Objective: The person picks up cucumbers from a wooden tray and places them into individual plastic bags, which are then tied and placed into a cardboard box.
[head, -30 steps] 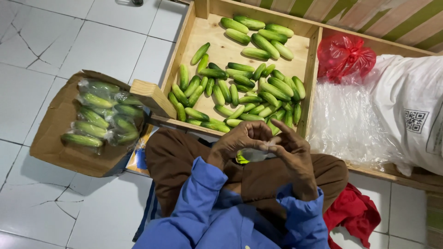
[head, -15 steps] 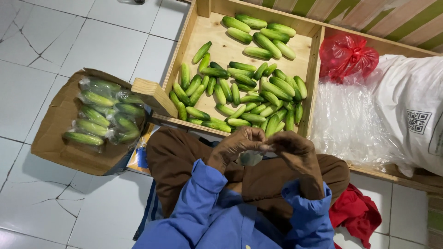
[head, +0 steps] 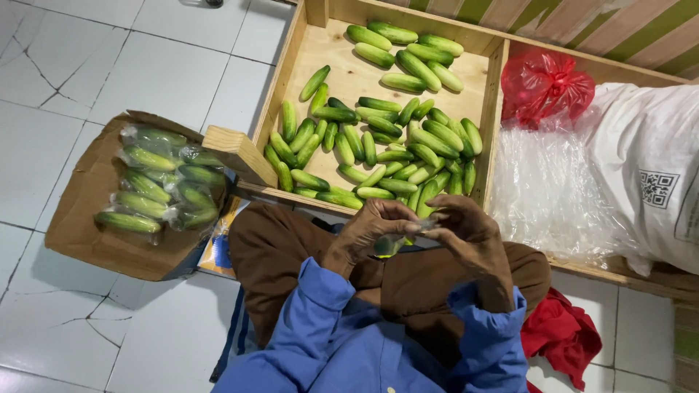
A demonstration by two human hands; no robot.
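Note:
My left hand [head: 368, 233] and my right hand [head: 470, 231] meet over my lap, both pinching a thin clear plastic bag [head: 399, 236] with something green behind it, which I cannot make out. Just beyond my hands, a wooden crate [head: 280, 80] holds many loose green cucumbers [head: 378, 138]. To my left, an open cardboard box [head: 95, 218] holds several cucumbers wrapped in clear plastic [head: 156, 185].
The crate's right compartment holds a red plastic bag [head: 550, 84], a stack of clear plastic bags [head: 546, 189] and a big white sack [head: 652, 167]. A red cloth [head: 564, 335] lies by my right knee. White tiled floor [head: 109, 65] lies to the left.
My hands have kept working at the same spot over my lap; the fingers have shifted from cupped together to pinching the clear bag between them.

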